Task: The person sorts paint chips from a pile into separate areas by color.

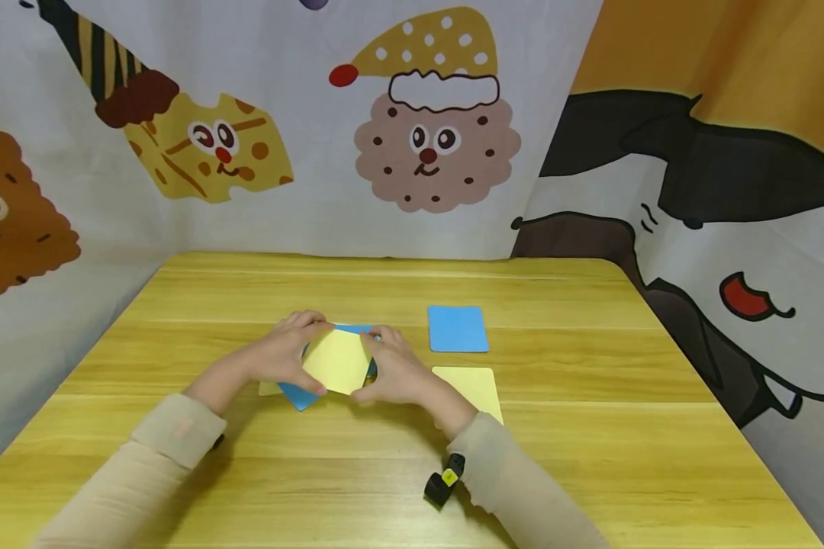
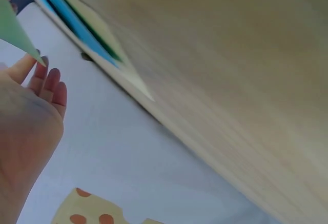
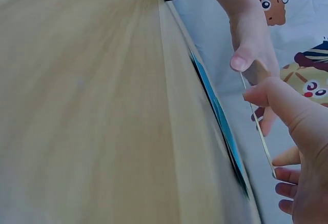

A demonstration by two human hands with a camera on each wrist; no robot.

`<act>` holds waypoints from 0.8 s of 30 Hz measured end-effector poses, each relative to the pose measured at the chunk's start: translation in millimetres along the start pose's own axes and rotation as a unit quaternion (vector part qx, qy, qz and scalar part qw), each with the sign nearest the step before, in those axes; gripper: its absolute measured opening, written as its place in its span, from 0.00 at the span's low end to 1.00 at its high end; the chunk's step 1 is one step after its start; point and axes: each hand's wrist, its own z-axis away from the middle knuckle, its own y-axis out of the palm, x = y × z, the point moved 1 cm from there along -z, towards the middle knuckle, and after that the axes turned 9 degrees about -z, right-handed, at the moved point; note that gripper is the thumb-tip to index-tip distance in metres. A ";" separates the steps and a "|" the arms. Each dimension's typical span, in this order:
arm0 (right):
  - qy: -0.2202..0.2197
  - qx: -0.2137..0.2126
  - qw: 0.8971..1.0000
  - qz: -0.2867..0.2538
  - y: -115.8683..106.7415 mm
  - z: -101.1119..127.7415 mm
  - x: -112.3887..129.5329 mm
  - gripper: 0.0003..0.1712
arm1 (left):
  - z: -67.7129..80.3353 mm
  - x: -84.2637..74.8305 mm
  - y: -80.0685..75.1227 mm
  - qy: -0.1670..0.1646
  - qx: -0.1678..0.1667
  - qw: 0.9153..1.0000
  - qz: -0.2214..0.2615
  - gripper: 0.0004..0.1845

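Between my two hands a yellow square card (image 1: 339, 363) is held by its edges, one corner pointing toward me. My left hand (image 1: 283, 355) pinches its left side, thumb at the near edge and fingers at the far one. On the opposite side my right hand (image 1: 401, 371) pinches it likewise. Seen edge-on in the right wrist view, the card (image 3: 260, 137) is raised off the table. Below it lies a turned blue card (image 1: 298, 396), partly hidden, over another yellow card (image 1: 268, 389) whose corner shows at the left.
Right of my hands, a blue square card (image 1: 458, 329) lies flat on the wooden table (image 1: 577, 457). Nearer me is a yellow card (image 1: 470, 389), partly covered by my right forearm. A black wrist device (image 1: 445, 482) hangs by the right sleeve. Behind the table hangs a printed curtain (image 1: 247, 229).
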 end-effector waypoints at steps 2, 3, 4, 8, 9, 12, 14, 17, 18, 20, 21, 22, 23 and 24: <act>-0.002 0.001 1.000 -0.005 -3.3 2.7 -0.1 0.60 | -1.2 -3.5 -0.9 0.001 -0.006 1.000 -0.001 0.60; -0.003 0.000 1.000 -0.006 -4.8 3.8 -0.4 0.60 | -1.8 -5.9 -1.7 0.001 -0.009 1.000 0.000 0.60; -0.002 0.000 1.000 -0.008 -6.4 5.1 -1.0 0.60 | -2.5 -8.1 -2.3 0.001 -0.011 1.000 0.000 0.60; -0.002 -0.003 1.000 -0.015 -13.0 10.6 -3.7 0.61 | -5.6 -16.4 -4.7 0.002 -0.019 1.000 0.006 0.60; -0.002 -0.004 1.000 -0.016 -14.6 12.2 -4.4 0.61 | -6.4 -18.5 -5.3 0.002 -0.020 1.000 0.008 0.60; -0.005 -0.007 1.000 -0.024 -18.6 16.2 -6.8 0.61 | -8.7 -24.8 -7.3 0.001 -0.025 1.000 0.019 0.60; -0.008 -0.010 0.999 -0.029 -21.6 19.2 -7.9 0.61 | -10.8 -28.2 -7.5 0.000 -0.028 0.999 0.020 0.59; -0.013 -0.016 0.999 -0.033 -26.7 24.1 -9.9 0.60 | -13.9 -34.2 -7.3 0.001 -0.034 0.999 0.023 0.59; -0.016 -0.018 0.999 -0.031 -28.5 26.0 -10.9 0.60 | -15.2 -36.2 -6.6 0.002 -0.036 0.999 0.022 0.59; -0.020 -0.020 0.999 -0.026 -32.4 30.3 -13.2 0.60 | -17.8 -40.6 -5.0 0.005 -0.039 0.999 0.016 0.59; -0.022 -0.020 0.999 -0.023 -34.3 32.5 -14.6 0.60 | -19.0 -43.2 -4.1 0.008 -0.040 0.999 0.014 0.60; -0.023 -0.020 0.999 -0.019 -36.0 34.9 -16.0 0.60 | -20.3 -45.8 -2.9 0.011 -0.039 0.999 0.009 0.60; -0.023 -0.018 0.999 -0.015 -37.6 37.4 -17.4 0.60 | -21.4 -48.7 -1.7 0.014 -0.039 0.999 0.003 0.60; -0.024 -0.017 0.999 -0.014 -39.3 39.9 -18.8 0.60 | -22.5 -51.7 -0.4 0.017 -0.038 0.999 -0.002 0.60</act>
